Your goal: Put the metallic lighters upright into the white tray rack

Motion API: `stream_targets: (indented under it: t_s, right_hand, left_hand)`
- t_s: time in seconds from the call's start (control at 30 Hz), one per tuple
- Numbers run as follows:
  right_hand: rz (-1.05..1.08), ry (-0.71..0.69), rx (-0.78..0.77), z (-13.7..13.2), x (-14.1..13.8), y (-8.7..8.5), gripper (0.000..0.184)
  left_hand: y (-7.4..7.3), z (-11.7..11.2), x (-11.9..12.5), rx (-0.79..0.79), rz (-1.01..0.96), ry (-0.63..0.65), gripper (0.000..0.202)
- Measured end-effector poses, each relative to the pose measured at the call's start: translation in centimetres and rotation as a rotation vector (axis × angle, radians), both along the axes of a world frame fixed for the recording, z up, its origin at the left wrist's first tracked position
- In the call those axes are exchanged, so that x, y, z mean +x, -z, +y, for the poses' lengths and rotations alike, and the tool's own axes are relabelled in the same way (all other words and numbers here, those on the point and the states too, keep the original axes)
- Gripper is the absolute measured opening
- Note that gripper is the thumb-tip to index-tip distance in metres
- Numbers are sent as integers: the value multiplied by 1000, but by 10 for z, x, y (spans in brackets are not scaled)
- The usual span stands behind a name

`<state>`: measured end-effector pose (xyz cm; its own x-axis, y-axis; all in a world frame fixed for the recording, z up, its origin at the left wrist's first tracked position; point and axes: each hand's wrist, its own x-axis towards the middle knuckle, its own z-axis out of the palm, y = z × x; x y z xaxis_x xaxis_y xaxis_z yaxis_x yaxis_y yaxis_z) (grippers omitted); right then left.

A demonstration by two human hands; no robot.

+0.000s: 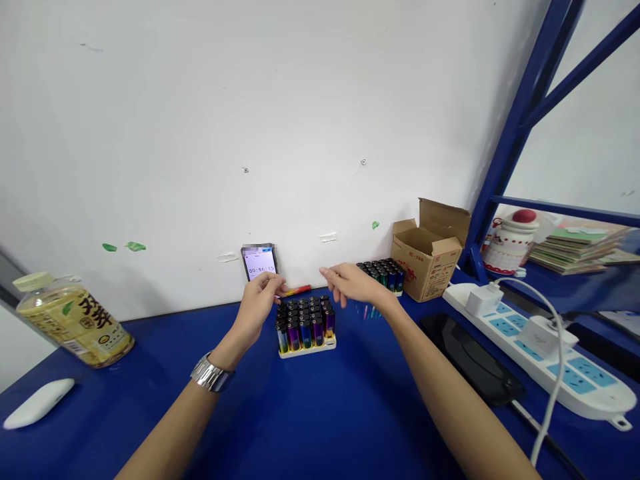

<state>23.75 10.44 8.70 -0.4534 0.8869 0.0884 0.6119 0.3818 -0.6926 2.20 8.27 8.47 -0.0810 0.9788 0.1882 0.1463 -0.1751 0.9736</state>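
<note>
The left hand point(257, 308) curls its grip at the end of a red-and-yellow lighter point(298, 290) lying against the wall point(300, 167), though I cannot tell whether it is clenched on it; the right hand point(353, 283) hangs with its grip released, between a pale yellow tray of upright lighters point(307, 348) and a second lighter tray point(399, 293) on the blue desk point(320, 413)
</note>
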Motion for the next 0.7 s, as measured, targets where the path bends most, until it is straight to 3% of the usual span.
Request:
stream_targets:
  t_s: [0.07,0.13,0.3,0.53,0.7]
  right_hand:
    - [-3,99,182,8,0,16,40]
    - [-48,96,258,14,-2,36,30]
    - [-259,13,346,12,-12,74,48]
    - [-329,-4,338,4,-17,75,50]
    - [-290,43,340,11,-17,73,50]
  left_hand:
    - [7,6,-4,-6,89,-65,16]
    - [16,14,-8,-8,142,-115,14]
    - [38,27,-19,26,195,-27,14]
    - [56,21,-31,240,413,231,27]
    - [65,16,-32,303,485,237,17]
